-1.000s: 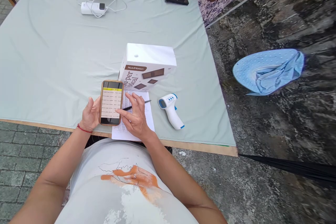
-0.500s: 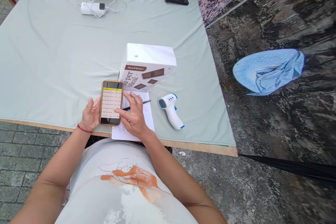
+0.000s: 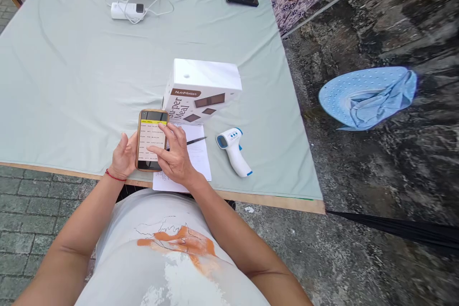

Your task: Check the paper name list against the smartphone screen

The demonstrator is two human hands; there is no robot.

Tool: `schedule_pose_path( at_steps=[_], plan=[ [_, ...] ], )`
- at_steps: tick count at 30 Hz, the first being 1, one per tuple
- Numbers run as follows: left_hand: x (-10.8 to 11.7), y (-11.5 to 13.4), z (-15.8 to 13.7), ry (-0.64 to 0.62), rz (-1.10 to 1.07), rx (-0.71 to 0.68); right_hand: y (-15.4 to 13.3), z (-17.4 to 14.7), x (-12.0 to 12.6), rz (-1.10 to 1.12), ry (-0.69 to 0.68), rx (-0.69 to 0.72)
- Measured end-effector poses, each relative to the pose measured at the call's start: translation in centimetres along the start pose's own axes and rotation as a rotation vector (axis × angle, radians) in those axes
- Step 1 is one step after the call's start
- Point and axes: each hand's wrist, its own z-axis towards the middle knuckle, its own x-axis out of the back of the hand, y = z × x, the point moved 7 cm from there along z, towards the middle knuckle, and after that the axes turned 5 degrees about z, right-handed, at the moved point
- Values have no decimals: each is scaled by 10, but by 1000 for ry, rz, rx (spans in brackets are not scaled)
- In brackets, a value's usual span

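Two hands attend to one phone (image 3: pixel 143 136), located between the left and right fingers, above a written sheet (image 3: pixel 201 165) on the surface (image 3: pixel 89 76). The left hand (image 3: pixel 124 158) holds it from the left; the thumb stands off from the case, and the remaining fingers are largely hidden behind it. The right hand (image 3: pixel 175 158) has its fingers spread, index and thumb tips apart over the screen; whether both press the glass cannot be told.

Assessment: the left fingers should give firm backing, as pressure arrives from the opposite side. Light, single-fingertip contact is advisable; two at once may register as an unintended zoom. A pen (image 3: pixel 197 140) runs partly beneath the right fingers, contact unconfirmed, so keeping that hand raised is prudent. A white box (image 3: pixel 208 74) stands just beyond the right fingers, limiting forward reach. A thermometer (image 3: pixel 234 154), apart to their right, presents no obstruction.
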Motion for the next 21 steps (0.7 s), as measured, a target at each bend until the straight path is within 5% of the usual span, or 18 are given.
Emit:
schedule_pose_path(
  at_steps=[10,21],
  plan=[
    [5,-2,1,4,-6,11,13,-15,25,6,65,-31],
    [5,-3,1,46,-41,24,9,-16,19,-12,34,-19]
  ],
)
